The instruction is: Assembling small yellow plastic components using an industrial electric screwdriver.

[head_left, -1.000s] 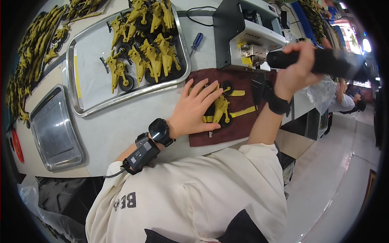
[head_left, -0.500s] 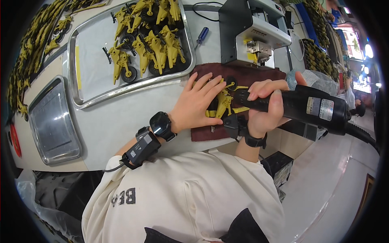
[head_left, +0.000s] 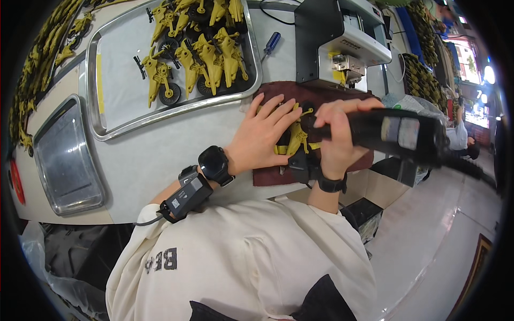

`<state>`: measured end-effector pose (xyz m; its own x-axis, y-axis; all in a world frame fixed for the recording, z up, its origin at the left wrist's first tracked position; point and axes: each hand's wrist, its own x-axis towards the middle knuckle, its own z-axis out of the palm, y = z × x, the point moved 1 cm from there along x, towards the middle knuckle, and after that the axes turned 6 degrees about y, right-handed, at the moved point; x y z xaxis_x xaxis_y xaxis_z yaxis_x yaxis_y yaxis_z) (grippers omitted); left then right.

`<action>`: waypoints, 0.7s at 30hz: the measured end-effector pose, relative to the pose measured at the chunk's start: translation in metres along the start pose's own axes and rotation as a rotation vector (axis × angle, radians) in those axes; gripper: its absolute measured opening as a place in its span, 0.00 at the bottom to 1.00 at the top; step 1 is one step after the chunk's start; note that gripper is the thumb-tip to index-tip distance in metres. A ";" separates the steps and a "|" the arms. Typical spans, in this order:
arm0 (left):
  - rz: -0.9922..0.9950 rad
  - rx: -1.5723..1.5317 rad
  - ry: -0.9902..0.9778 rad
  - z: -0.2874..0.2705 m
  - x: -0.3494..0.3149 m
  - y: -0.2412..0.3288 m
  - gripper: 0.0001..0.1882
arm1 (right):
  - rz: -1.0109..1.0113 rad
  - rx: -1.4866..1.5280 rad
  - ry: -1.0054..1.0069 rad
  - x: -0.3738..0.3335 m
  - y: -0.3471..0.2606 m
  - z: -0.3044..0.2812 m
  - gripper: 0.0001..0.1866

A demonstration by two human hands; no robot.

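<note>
On a dark red cloth (head_left: 276, 177), my left hand (head_left: 262, 131) lies with its fingers spread over a yellow toy motorbike body (head_left: 297, 136), touching its left side. A small dark wheel shows beside the upper fingers. My right hand (head_left: 340, 134) is wrapped around a thick black corded electric screwdriver (head_left: 393, 131), held almost level from the right. Its front end meets the right side of the toy; the bit itself is hidden. Motion blurs the screwdriver and the right hand. Small black devices are strapped to both wrists.
A metal tray (head_left: 120, 130) holding several yellow toy motorbikes (head_left: 211, 61) stands behind my left hand. Behind the cloth is a black-and-white bench machine (head_left: 342, 45), with a blue-handled screwdriver (head_left: 272, 44) beside it. A smaller metal tray (head_left: 69, 160) lies at the left.
My right hand and the electric screwdriver have shifted slightly left and up against the toy and are now blurred. My left hand stays spread on the toy. The whole view has shifted a little.
</note>
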<state>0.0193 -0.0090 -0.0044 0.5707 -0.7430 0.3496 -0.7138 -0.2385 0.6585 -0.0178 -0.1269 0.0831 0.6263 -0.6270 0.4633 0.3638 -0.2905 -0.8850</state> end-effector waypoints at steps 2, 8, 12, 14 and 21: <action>-0.016 -0.033 -0.010 0.000 0.000 0.000 0.45 | -0.124 0.077 0.029 0.014 -0.004 -0.011 0.21; -0.008 -0.027 -0.012 -0.003 0.001 0.003 0.46 | -0.357 0.123 0.322 0.099 -0.024 -0.018 0.28; 0.003 -0.029 -0.014 -0.003 0.002 0.003 0.45 | -0.260 -0.021 0.295 0.108 0.001 -0.010 0.25; -0.001 -0.028 -0.019 0.000 0.000 0.002 0.45 | -0.240 0.022 0.232 0.106 0.000 -0.016 0.23; 0.002 -0.041 0.022 0.000 0.001 0.000 0.46 | -0.096 0.106 0.138 0.030 -0.017 -0.021 0.28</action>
<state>0.0195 -0.0099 -0.0038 0.5789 -0.7291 0.3651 -0.6975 -0.2109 0.6848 -0.0197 -0.1560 0.1108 0.4877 -0.6951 0.5282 0.4928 -0.2803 -0.8238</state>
